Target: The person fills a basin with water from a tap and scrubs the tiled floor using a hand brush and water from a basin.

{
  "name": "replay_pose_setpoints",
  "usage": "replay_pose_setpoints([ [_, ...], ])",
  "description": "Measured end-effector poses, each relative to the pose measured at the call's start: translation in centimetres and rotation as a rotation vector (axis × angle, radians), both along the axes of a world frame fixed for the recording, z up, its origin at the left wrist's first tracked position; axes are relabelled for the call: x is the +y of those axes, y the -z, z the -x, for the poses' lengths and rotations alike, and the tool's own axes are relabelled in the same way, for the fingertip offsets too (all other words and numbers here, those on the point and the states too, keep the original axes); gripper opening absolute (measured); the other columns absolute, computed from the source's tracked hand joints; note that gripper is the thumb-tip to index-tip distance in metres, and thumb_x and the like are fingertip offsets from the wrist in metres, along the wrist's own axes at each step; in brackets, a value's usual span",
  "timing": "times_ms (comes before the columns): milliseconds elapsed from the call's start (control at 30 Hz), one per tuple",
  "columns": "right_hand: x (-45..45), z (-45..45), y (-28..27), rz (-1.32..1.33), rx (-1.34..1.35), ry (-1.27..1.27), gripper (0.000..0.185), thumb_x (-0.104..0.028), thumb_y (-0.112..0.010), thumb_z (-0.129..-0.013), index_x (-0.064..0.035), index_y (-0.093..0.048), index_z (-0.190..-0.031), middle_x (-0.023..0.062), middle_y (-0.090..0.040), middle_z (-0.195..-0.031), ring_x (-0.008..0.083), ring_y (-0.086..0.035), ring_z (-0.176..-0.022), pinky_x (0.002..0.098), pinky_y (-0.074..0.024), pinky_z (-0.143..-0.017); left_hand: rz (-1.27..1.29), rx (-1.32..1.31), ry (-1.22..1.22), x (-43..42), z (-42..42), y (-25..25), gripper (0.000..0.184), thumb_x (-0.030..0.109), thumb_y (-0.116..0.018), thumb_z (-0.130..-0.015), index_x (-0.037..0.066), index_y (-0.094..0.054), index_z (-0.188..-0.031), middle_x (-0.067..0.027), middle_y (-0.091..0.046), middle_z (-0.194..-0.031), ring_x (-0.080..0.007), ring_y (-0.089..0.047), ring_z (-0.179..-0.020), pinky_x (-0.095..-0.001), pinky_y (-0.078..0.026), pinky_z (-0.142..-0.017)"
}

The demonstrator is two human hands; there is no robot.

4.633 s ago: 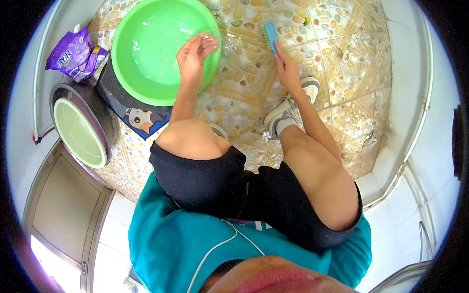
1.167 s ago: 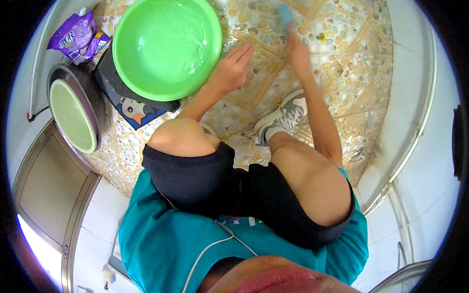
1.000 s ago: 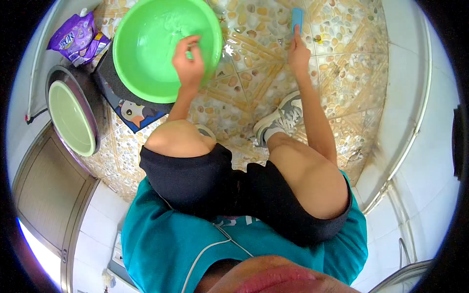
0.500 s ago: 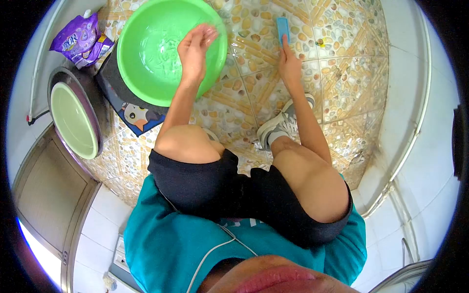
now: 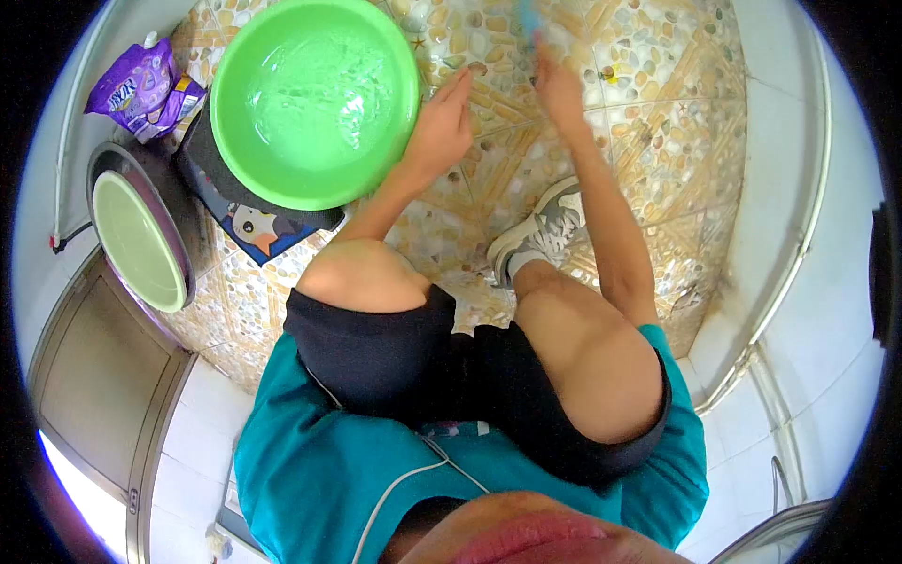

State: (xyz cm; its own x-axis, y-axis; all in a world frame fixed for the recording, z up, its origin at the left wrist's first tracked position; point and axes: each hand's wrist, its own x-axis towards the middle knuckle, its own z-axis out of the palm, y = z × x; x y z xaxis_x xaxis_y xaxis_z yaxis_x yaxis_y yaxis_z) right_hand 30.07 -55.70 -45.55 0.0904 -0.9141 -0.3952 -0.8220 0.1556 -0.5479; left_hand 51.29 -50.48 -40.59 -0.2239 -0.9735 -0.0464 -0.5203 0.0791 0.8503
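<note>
A green basin (image 5: 407, 122) holds water with a rippled surface. My left hand (image 5: 442, 125) hovers over the pebble-patterned floor (image 5: 512, 141) just right of the basin's rim, its fingers stretched out and holding nothing. Further right, my right hand (image 5: 560, 91) is wrapped round the handle of a blue brush (image 5: 528, 17), whose head reaches the top edge and is blurred by motion. The bristles cannot be made out clearly.
A purple bag (image 5: 141, 89) stands at the upper left. Below it, a pale green basin (image 5: 140, 242) leans in darker basins by the wall. A dark mat with a cartoon animal (image 5: 254, 226) lies under the green basin. My shoe (image 5: 540, 230) is on the floor.
My left hand has moved from above the basin to the right, outside its rim. My right hand and the brush have moved up and slightly left. The water is more rippled.
</note>
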Motion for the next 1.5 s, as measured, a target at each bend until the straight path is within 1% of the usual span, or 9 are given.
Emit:
replay_pose_setpoints([
  [100,-2.7,0.6,3.8,0.288,0.069,0.156,0.066,-0.010,-0.052,-0.091,-0.0352,-0.033,-0.149,0.0192,-0.063,-0.073,0.0363,-0.061,-0.061,0.0460,-0.0467,-0.055,0.090,-0.110,0.073,0.4,0.5,1.6,0.050,-0.004,-0.047,-0.083,-0.010,-0.045,-0.133,-0.0300,-0.045,-0.139,-0.0437,-0.046,-0.127,-0.0432,-0.039,-0.108],
  [300,1.9,-4.0,2.7,0.130,0.053,-0.358,0.059,-0.015,-0.048,-0.096,-0.0276,-0.031,-0.151,0.0194,-0.065,-0.078,0.0377,-0.061,-0.062,0.0464,-0.0475,-0.056,0.199,-0.146,0.084,0.5,0.0,3.5,0.055,-0.009,-0.047,-0.079,-0.012,-0.043,-0.134,-0.0298,-0.040,-0.143,-0.0430,-0.040,-0.133,-0.0437,-0.036,-0.111],
  [500,3.8,4.2,2.2,0.248,0.049,0.109,0.062,-0.014,-0.047,-0.095,-0.0260,-0.026,-0.153,0.0191,-0.065,-0.080,0.0358,-0.062,-0.063,0.0475,-0.0505,-0.061,0.162,-0.125,0.066,1.0,-0.1,4.4,0.058,-0.012,-0.048,-0.077,-0.013,-0.041,-0.135,-0.0279,-0.037,-0.145,-0.0420,-0.035,-0.137,-0.0442,-0.032,-0.114],
  [700,12.0,-0.7,1.0,0.025,-0.170,-0.288,0.065,-0.005,-0.047,-0.090,-0.0294,-0.036,-0.149,0.0165,-0.062,-0.078,0.0307,-0.060,-0.063,0.0402,-0.0512,-0.061,0.164,-0.221,0.113,1.8,-0.1,7.2,0.059,-0.014,-0.046,-0.076,-0.012,-0.042,-0.135,-0.0262,-0.037,-0.146,-0.0412,-0.033,-0.138,-0.0446,-0.031,-0.114],
  [767,11.0,1.3,1.5,-0.027,0.131,-0.325,0.065,-0.006,-0.049,-0.089,-0.0305,-0.037,-0.148,0.0167,-0.061,-0.076,0.0305,-0.061,-0.065,0.0401,-0.0515,-0.063,0.143,-0.231,0.116,2.1,0.0,6.7,0.059,-0.014,-0.046,-0.076,-0.012,-0.042,-0.135,-0.0261,-0.037,-0.146,-0.0409,-0.033,-0.138,-0.0442,-0.031,-0.114],
  [867,9.4,6.6,1.4,0.128,0.010,0.149,0.061,-0.011,-0.049,-0.090,-0.0270,-0.038,-0.148,0.0191,-0.064,-0.075,0.0343,-0.060,-0.060,0.0435,-0.0489,-0.058,0.165,-0.177,0.142,2.4,0.0,5.5,0.060,-0.015,-0.046,-0.075,-0.011,-0.042,-0.135,-0.0245,-0.037,-0.147,-0.0400,-0.034,-0.138,-0.0433,-0.032,-0.114],
  [1067,12.5,-0.9,0.9,-0.041,-0.112,0.015,0.060,-0.012,-0.046,-0.096,-0.0335,-0.032,-0.150,0.0250,-0.066,-0.096,0.0405,-0.065,-0.082,0.0499,-0.0508,-0.073,0.202,-0.056,0.225,2.6,-1.0,1.4,0.052,-0.012,-0.050,-0.079,-0.004,-0.053,-0.130,-0.0176,-0.052,-0.137,-0.0334,-0.051,-0.126,-0.0413,-0.042,-0.105],
  [1267,10.4,-3.6,-1.0,-0.140,-0.236,0.013,0.053,-0.014,-0.053,-0.096,-0.0303,-0.041,-0.145,0.0218,-0.068,-0.100,0.0394,-0.066,-0.087,0.0426,-0.0512,-0.077,0.246,0.127,0.024,3.5,-4.2,-1.8,0.034,-0.012,-0.047,-0.083,-0.001,-0.066,-0.109,-0.0142,-0.069,-0.110,-0.0281,-0.066,-0.105,-0.0352,-0.049,-0.094],
  [1500,11.4,-3.6,0.2,0.028,-0.390,0.113,0.052,-0.014,-0.055,-0.096,-0.0322,-0.043,-0.144,0.0231,-0.065,-0.110,0.0408,-0.065,-0.090,0.0401,-0.0514,-0.077,0.020,0.109,-0.851,2.1,-18.5,7.7,0.022,0.001,-0.054,-0.090,-0.004,-0.066,-0.108,-0.0130,-0.070,-0.098,-0.0209,-0.065,-0.090,-0.0312,-0.050,-0.085],
])
